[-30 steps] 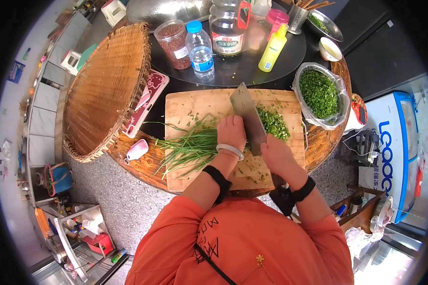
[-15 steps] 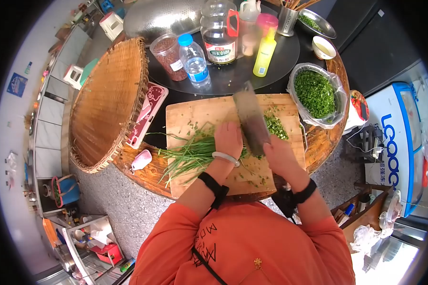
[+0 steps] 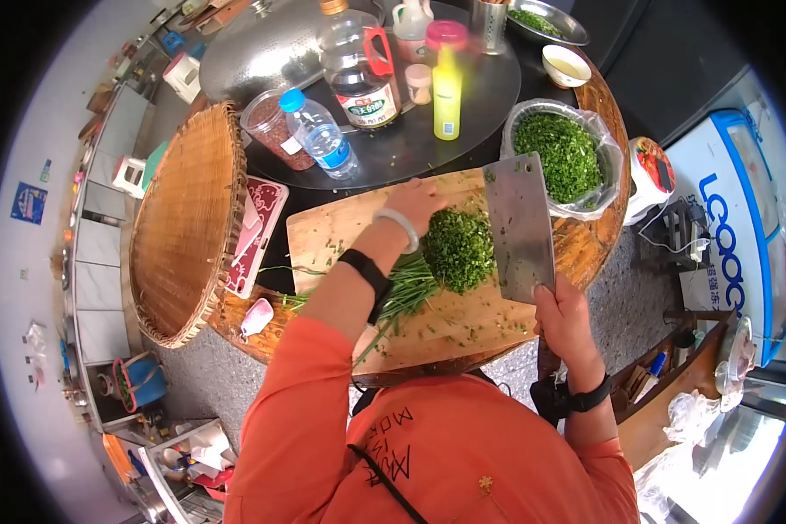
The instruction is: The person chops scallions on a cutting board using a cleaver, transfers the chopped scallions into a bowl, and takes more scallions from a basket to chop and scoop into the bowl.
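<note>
Head view: wooden board (image 3: 323, 229) on a round table (image 3: 607, 113), speckled floor (image 3: 203, 389).

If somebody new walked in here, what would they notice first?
Probably the big, wide knife in the right hand, at the right side of the cutting board. Next might be the bright green chopped heap on the board, then the huge woven tray at the left of the table.

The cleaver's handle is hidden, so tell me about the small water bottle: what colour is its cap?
Blue, best seen in the head view, on the bottle.
</note>
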A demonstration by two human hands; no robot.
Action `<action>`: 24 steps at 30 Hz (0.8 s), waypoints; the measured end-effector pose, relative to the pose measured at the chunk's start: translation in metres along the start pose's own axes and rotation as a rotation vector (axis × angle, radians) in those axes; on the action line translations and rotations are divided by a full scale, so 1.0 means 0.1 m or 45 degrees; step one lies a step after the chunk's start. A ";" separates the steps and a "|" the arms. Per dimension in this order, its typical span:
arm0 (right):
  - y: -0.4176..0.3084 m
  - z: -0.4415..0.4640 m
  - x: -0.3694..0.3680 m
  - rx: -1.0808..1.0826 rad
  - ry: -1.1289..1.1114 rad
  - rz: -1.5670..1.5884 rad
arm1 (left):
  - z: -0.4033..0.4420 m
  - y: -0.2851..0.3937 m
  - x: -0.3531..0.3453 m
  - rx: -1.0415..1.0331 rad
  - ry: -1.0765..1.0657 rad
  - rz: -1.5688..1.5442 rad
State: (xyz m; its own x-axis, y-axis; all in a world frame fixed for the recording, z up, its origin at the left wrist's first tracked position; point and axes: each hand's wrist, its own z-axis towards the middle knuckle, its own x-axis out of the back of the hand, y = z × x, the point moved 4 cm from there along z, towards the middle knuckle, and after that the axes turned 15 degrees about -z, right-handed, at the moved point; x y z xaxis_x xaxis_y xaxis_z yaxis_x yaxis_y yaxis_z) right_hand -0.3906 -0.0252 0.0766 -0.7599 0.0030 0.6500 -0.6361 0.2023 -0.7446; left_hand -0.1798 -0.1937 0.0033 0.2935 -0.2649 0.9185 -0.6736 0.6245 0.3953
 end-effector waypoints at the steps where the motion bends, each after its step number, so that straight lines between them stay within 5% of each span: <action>1: 0.08 0.00 0.00 0.062 0.044 -0.064 | -0.05 -0.05 0.03 -0.016 0.045 0.009; 4: 0.10 -0.01 0.01 0.106 0.092 -0.090 | -0.33 -0.40 -0.05 -0.163 0.253 -0.043; 8: -0.04 -0.01 0.05 -0.054 -0.011 0.042 | -0.77 -0.25 0.11 0.057 0.029 -0.142; 10: 0.04 0.03 -0.01 0.052 0.021 0.000 | -0.91 -0.15 0.21 0.053 0.270 -0.298; 16: -0.09 0.04 -0.04 0.127 -0.023 0.020 | -1.14 0.43 0.06 0.256 0.113 -0.091; 24: -0.02 0.03 -0.05 0.181 -0.019 -0.048 | -1.09 0.22 -0.24 0.502 0.418 -0.093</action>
State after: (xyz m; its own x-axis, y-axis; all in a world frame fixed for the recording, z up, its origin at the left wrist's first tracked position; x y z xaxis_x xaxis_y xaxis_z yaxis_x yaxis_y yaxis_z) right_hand -0.3858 -0.0285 0.0742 -0.7366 -0.0166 0.6761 -0.6757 0.0612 -0.7346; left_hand -0.1277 -0.0934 -0.0105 0.5037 -0.0136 0.8638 -0.8294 0.2721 0.4879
